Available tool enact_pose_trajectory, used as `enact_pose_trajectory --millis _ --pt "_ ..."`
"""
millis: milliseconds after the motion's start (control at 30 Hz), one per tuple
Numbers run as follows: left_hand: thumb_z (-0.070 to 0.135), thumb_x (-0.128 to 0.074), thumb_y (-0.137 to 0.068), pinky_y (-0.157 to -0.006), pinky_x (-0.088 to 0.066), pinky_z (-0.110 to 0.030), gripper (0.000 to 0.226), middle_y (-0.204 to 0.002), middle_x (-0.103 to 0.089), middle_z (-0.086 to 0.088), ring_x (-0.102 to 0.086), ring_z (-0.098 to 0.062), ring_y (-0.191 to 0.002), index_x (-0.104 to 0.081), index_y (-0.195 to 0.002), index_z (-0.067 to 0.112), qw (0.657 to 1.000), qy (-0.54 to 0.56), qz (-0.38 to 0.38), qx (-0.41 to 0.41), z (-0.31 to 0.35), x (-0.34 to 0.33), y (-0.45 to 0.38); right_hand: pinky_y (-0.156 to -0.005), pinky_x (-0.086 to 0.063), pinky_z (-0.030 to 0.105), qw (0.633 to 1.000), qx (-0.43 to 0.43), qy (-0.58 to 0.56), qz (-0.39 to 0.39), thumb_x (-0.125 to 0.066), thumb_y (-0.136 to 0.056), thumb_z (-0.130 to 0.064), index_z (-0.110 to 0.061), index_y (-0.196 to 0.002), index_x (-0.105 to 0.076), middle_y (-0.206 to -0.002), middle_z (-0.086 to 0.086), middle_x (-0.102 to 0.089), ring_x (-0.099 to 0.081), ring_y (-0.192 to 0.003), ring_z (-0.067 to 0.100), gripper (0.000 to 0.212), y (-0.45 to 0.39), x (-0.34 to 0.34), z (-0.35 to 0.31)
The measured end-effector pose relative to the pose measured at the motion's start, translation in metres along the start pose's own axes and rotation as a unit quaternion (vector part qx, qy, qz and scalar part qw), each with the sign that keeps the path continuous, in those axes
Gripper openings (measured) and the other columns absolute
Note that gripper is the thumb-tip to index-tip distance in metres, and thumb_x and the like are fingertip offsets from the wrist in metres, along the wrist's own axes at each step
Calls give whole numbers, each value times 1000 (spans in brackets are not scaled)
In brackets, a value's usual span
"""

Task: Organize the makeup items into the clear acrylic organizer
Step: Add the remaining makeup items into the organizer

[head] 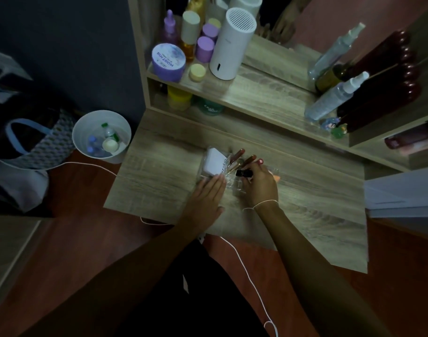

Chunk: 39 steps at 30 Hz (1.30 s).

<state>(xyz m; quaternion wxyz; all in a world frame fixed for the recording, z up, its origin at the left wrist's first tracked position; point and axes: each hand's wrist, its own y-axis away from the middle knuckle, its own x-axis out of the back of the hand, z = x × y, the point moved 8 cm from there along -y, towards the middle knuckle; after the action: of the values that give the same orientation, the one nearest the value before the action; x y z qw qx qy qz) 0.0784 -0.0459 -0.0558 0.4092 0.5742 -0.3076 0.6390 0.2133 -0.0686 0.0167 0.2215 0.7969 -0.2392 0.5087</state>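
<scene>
The clear acrylic organizer (228,182) stands near the middle of the wooden dressing table (305,205). A white box (214,164) fills its left part. Several slim brown-capped lip tubes (239,154) stand in its back slots. My left hand (206,193) lies flat with fingers together against the organizer's front left side, touching the white box. My right hand (260,184) is shut on a black lipstick tube (243,172), held over the organizer's right slots. A red-capped tube (260,161) shows just behind my right fingers. A small orange item (277,178) peeks out right of that hand.
A raised shelf behind holds a purple jar (168,61), purple bottles, a white cylindrical device (232,45), spray bottles (334,99) and a dark bottle. A white bin (101,136) with bottles stands on the floor to the left. A white cable (247,276) trails below the table's front edge.
</scene>
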Motion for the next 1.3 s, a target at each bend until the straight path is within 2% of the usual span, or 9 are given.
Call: enact_pose_trajectory --millis 133,300,500,600,733,933,1067,1300 --pt "51 -55 -83 -117 -21 -44 83 -155 -30 -12 -26 -23 -144 -27 -147 5 1000 7 1 4 0 -2 -2 -78 -55 40 1000 4 -6 8 -63 -82 -2 -8 -104 -64 -100 17 -70 -64 -91 32 23 1 3 0" --pt "51 -47 -89 -119 -8 -45 83 -159 -15 -12 -12 -24 -147 -12 -150 6 1000 20 -18 4 2 -8 -3 -77 -54 41 1000 2 -4 5 -62 -83 -2 -7 -106 -66 -95 20 -72 -65 -91 36 24 3 5 2" --pt "50 -47 -90 -119 -6 -45 83 -160 -12 -12 -9 -24 -148 -11 -150 7 1000 23 -12 8 3 -5 -2 -71 -52 37 1000 12 11 11 -59 -85 -3 -8 -108 -64 -91 21 -72 -65 -86 35 24 3 7 0" --pt "50 -45 -91 -119 0 -43 83 -160 -7 -12 -4 -24 -148 -6 -150 7 999 32 -18 4 3 -6 -2 -70 -52 37 1000 11 13 16 -57 -86 -2 -10 -111 -63 -91 22 -71 -64 -86 35 27 4 9 0" --pt "50 -46 -91 -117 3 -43 83 -160 -9 -13 -6 -25 -148 -7 -150 6 999 31 -21 3 4 -6 -2 -70 -54 38 999 16 10 30 -56 -89 -6 -12 -111 -64 -90 22 -70 -66 -81 34 24 10 16 1" --pt "51 -48 -89 -117 -1 -42 84 -159 -13 -13 -11 -26 -148 -10 -150 6 1000 20 -15 1 3 -5 -1 -60 -58 42 998 43 39 33 -54 -89 -4 -13 -110 -66 -87 17 -68 -66 -71 34 25 20 19 -7" --pt "50 -52 -87 -119 -8 -43 85 -158 -17 -13 -15 -25 -147 -14 -149 6 1000 19 -10 0 4 -3 -2 -55 -59 47 997 50 45 31 -55 -88 -4 -11 -100 -68 -90 18 -66 -67 -68 36 20 26 18 -10" --pt "50 -61 -81 -115 -23 -44 84 -153 -34 -14 -30 -26 -142 -31 -145 4 1000 13 5 -2 4 3 0 -53 -58 43 997 50 59 18 -55 -87 -7 -11 -99 -68 -92 18 -66 -67 -73 37 18 27 15 -10"
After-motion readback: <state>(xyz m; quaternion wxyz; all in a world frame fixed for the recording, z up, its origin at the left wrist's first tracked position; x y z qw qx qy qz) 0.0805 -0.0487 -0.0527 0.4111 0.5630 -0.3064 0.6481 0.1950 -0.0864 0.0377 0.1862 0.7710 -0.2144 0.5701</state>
